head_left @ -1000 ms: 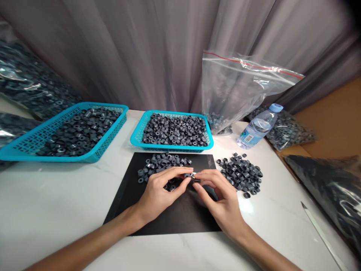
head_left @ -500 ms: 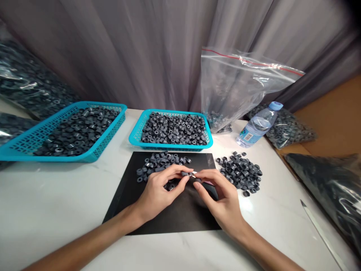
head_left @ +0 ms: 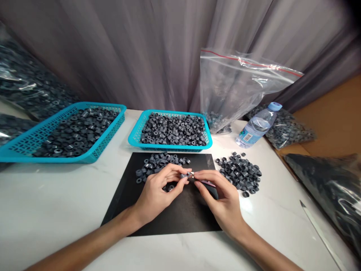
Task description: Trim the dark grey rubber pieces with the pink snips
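Between the thumb and fingertips of my left hand (head_left: 156,194) is a small dark grey ring (head_left: 184,175). My right hand (head_left: 222,194), closed, grips a small tool (head_left: 209,184) with a shiny metal tip and a pink-and-dark handle; its exact kind is partly hidden by the fingers. The metal tip points left, at the ring, and seems to touch it. Both hands are above a black mat (head_left: 180,220). Behind my left hand lies a heap of grey rings (head_left: 155,163) on the mat. Right of my right hand, another heap of rings (head_left: 241,173) rests on the white table.
Two blue baskets (head_left: 169,147) (head_left: 94,155) of grey rings stand at the back and left. Behind the right heap are a zip bag (head_left: 239,79) and a water bottle (head_left: 258,126). A thin pale pointed strip (head_left: 320,235) lies at right, near dark plastic bags (head_left: 327,184).
The ring in my left fingertips has turned slightly, and the metal tip sits close against it. Both hands stay in nearly the same place.
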Action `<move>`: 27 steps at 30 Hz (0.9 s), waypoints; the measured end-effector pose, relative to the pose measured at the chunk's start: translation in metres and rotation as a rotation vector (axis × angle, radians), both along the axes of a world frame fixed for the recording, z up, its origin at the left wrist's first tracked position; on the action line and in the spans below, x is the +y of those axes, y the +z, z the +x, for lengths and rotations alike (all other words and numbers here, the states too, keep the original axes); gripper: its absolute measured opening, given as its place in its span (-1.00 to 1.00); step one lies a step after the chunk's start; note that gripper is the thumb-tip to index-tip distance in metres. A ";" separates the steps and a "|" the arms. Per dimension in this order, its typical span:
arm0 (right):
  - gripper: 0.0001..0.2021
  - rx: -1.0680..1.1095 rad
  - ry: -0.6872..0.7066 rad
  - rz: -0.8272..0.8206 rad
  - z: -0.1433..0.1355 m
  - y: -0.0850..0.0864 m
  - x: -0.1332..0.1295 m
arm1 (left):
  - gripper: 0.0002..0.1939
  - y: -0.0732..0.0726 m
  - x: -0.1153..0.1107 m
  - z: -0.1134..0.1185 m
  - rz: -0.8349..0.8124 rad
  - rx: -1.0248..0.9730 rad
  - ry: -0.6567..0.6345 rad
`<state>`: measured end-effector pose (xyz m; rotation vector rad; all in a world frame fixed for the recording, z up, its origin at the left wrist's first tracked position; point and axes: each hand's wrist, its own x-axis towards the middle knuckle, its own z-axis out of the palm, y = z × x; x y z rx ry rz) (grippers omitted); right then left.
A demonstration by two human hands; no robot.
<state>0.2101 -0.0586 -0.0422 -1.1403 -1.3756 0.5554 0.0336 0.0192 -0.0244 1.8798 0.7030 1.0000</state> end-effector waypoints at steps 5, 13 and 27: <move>-0.76 0.102 0.031 -0.030 -0.002 -0.004 0.000 | -0.84 0.002 -0.001 0.000 0.052 0.031 -0.007; -0.79 0.051 -0.004 -0.045 -0.002 -0.002 -0.001 | -0.85 -0.003 -0.001 0.000 0.060 0.054 -0.022; -0.78 -0.031 -0.019 -0.061 -0.001 0.000 -0.002 | -0.87 0.002 0.000 -0.001 -0.038 0.126 -0.094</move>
